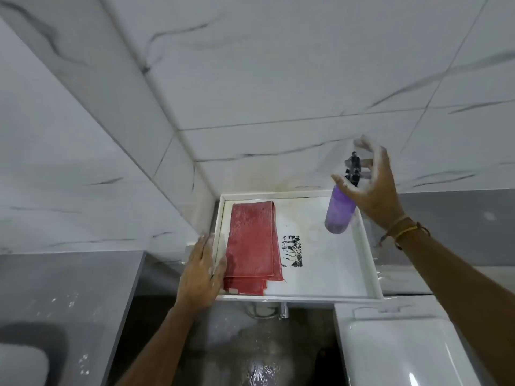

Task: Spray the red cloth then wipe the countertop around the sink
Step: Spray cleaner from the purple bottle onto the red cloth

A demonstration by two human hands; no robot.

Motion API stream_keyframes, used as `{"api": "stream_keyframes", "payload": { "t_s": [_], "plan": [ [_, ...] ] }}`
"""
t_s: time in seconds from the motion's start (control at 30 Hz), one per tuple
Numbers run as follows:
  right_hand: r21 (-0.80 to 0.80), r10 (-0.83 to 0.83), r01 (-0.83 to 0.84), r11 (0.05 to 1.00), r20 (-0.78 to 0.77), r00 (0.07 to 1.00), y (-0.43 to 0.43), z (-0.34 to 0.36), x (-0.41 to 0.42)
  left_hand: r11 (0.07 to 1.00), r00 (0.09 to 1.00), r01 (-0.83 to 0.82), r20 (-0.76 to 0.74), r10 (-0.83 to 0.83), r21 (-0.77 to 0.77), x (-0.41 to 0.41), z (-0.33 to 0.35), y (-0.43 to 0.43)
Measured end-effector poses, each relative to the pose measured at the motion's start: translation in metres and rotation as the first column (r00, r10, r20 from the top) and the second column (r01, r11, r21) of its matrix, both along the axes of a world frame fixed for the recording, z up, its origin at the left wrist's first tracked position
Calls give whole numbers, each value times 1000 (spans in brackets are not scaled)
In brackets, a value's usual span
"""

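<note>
Left hand (pixel 199 274) lies open on the edge of the white tray (pixel 306 298), touching the red cloth (pixel 252 240). Right hand (pixel 370 188) is blurry around the purple spray bottle (pixel 340 213); I cannot tell if it grips.

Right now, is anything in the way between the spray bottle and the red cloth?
Nothing visible. Only bare tray with a black mark lies between bottle and cloth; the left hand is on the cloth's other side.

White tray (pixel 328 274): folded red cloth (pixel 252 246) lies flat, right beside the left hand (pixel 200 274) resting on its rim; black print (pixel 292 251) just past the cloth.
</note>
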State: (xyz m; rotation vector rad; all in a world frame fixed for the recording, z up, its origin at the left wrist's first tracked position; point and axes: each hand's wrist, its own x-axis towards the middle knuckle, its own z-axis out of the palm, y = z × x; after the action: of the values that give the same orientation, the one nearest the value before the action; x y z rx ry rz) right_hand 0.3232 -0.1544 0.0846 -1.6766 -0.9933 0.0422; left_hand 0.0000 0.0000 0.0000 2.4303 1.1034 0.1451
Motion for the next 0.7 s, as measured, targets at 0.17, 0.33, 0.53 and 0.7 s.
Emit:
{"api": "stream_keyframes", "payload": {
  "t_s": [0.17,0.33,0.53,0.7],
  "plan": [
    [37,-71,70,997,35,997,25,-20,-5,998,999,31,18,-30,-50,-2,-25,6],
    [93,-162,159,983,33,986,35,-32,-20,999,999,-15,31,16,-40,1,-38,6],
    [50,-155,152,987,74,985,39,-49,-25,999,1000,28,15,-27,-23,16,-29,14],
    [45,-59,53,998,162,985,43,-55,-16,993,996,37,87,-27,-114,28,-28,27]
  ]
}}
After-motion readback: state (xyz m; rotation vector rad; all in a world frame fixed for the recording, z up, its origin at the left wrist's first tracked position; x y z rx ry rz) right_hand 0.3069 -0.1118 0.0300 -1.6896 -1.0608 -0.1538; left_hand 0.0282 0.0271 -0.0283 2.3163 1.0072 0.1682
